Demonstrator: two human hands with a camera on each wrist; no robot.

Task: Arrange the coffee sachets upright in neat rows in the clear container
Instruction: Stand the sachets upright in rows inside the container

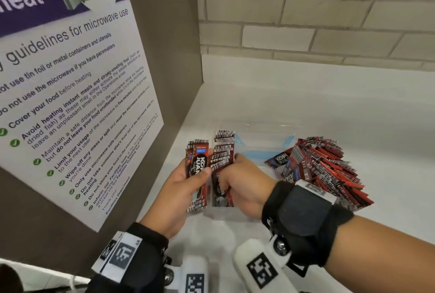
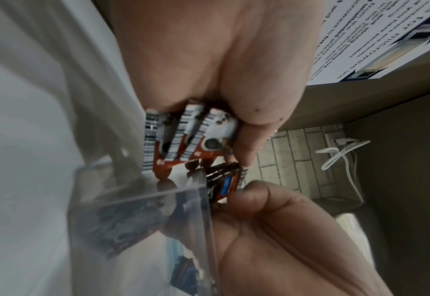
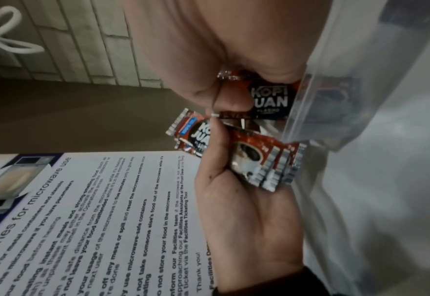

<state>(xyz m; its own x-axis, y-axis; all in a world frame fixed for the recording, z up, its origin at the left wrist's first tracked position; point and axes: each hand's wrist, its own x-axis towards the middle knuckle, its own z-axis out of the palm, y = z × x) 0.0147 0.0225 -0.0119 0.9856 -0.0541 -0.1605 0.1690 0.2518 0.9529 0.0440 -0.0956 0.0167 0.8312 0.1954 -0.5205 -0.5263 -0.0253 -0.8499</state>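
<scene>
A clear container (image 1: 266, 126) stands on the white counter (image 1: 364, 109). At its left end my right hand (image 1: 231, 170) grips an upright stack of red-and-black coffee sachets (image 1: 222, 151) inside the container. Just left of the container, my left hand (image 1: 204, 162) holds a small bundle of sachets (image 1: 197, 168) upright, thumb across the front. The left wrist view shows that bundle's (image 2: 188, 136) striped ends beside the container wall (image 2: 138, 210). In the right wrist view my right hand's fingers pinch a "KOPI JUAN" sachet (image 3: 272, 100). A large fanned pile of sachets (image 1: 329, 170) leans at the container's right end.
A brown side panel with a microwave-guidelines poster (image 1: 70, 95) stands close on the left. A beige brick wall (image 1: 306, 22) backs the counter. A white cable (image 2: 340, 154) hangs on the wall beyond.
</scene>
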